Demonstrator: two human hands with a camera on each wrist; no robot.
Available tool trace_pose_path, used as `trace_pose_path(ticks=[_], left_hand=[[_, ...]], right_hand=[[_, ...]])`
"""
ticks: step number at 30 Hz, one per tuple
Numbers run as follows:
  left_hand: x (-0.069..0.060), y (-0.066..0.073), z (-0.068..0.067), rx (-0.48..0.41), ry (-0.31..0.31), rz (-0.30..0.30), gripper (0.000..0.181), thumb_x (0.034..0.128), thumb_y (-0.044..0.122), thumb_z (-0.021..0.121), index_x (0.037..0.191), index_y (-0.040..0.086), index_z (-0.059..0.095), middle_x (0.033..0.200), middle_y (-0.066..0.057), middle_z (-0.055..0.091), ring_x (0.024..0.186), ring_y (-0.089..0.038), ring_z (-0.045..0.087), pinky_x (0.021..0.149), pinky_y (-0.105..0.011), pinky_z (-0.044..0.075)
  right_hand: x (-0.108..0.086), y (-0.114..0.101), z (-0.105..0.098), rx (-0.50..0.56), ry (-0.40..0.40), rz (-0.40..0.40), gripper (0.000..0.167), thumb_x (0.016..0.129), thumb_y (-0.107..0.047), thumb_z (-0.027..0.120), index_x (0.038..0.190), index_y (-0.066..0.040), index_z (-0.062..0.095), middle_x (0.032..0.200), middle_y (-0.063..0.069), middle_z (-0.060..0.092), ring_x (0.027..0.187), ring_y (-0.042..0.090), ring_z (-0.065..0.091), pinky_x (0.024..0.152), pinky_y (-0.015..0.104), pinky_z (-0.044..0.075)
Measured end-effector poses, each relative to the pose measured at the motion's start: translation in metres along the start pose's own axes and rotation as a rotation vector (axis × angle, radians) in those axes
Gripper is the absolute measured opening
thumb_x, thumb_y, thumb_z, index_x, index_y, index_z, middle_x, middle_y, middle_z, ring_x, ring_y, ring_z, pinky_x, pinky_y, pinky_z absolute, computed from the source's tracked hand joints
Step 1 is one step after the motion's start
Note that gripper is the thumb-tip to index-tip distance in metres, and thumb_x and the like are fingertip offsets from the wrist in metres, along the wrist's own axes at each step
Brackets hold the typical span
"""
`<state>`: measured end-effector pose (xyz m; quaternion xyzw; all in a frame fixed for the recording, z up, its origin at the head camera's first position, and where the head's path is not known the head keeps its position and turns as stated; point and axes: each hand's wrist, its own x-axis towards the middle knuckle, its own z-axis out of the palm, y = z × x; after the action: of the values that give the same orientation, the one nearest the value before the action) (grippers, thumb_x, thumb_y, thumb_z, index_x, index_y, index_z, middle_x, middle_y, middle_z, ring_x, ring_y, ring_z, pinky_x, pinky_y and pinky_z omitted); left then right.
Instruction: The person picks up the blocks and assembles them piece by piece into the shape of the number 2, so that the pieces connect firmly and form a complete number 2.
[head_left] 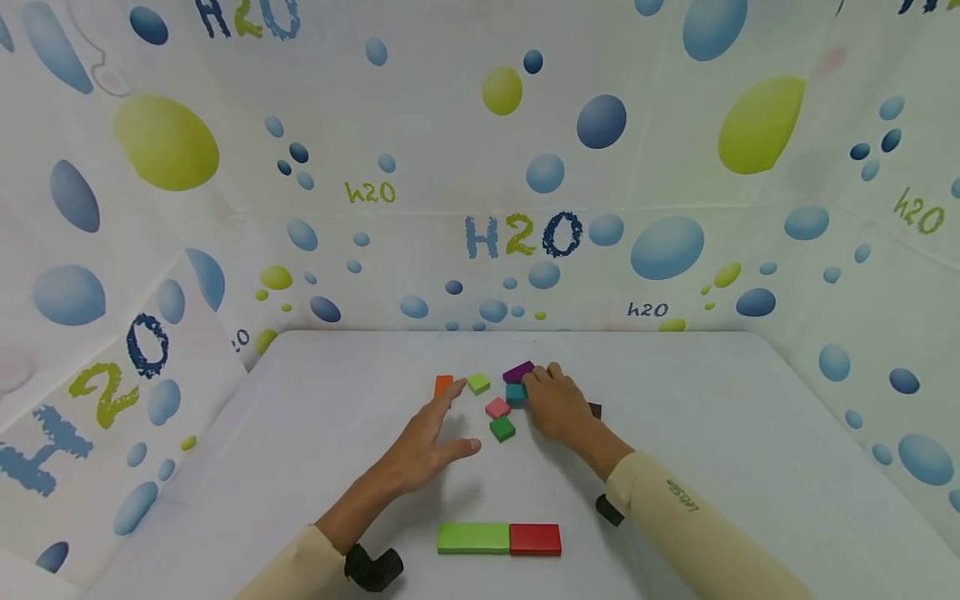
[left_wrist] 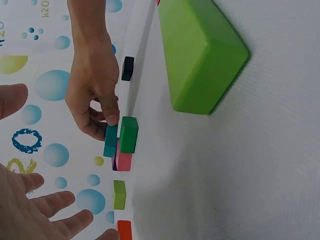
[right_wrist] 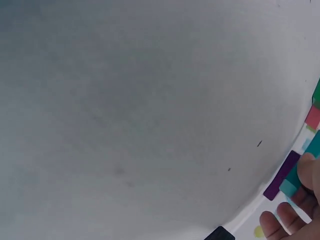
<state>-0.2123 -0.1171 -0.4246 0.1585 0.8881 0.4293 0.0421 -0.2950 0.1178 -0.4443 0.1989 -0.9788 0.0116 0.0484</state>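
Observation:
My right hand [head_left: 558, 404] pinches a teal block [head_left: 514, 395] between thumb and fingers, as the right wrist view also shows. Just behind that block lies a purple block [head_left: 517, 372]. A pink block [head_left: 497, 407] and a dark green block [head_left: 502, 429] sit on its near left side. My left hand [head_left: 420, 450] is held over the table with fingers extended and thumb spread, holding nothing. Nearest to its fingertips is an orange block [head_left: 443, 383], partly covered in the head view. A small light green block [head_left: 478, 383] lies to the right of it.
Close to me, a long light green block [head_left: 474, 538] and a red block [head_left: 536, 540] lie end to end in a row. A black block [head_left: 596, 410] shows partly behind my right hand. A patterned sheet [head_left: 420, 108] hangs behind the white table [head_left: 300, 467].

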Motion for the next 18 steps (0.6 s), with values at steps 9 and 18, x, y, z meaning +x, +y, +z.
trace_pose_path(ticks=[9, 18], left_hand=[[-0.006, 0.000, -0.001, 0.008, -0.012, -0.009, 0.086, 0.0908, 0.045, 0.066, 0.163, 0.029, 0.022, 0.166, -0.001, 0.027, 0.152, -0.034, 0.025, 0.113, -0.072, 0.024], [-0.014, 0.003, 0.000, 0.044, -0.018, -0.011, 0.087, 0.0898, 0.042, 0.069, 0.162, 0.031, 0.022, 0.167, 0.001, 0.024, 0.153, -0.033, 0.023, 0.114, -0.071, 0.025]], right_hand=[[-0.011, -0.005, 0.001, 0.019, 0.070, -0.105, 0.045, 0.091, -0.017, 0.076, 0.131, -0.005, 0.059, 0.116, 0.008, 0.061, 0.111, 0.024, 0.052, 0.099, 0.036, 0.052], [-0.026, -0.015, -0.004, 0.047, 0.110, -0.175, 0.041, 0.093, -0.021, 0.075, 0.129, -0.006, 0.062, 0.119, 0.006, 0.062, 0.111, 0.021, 0.052, 0.098, 0.034, 0.052]])
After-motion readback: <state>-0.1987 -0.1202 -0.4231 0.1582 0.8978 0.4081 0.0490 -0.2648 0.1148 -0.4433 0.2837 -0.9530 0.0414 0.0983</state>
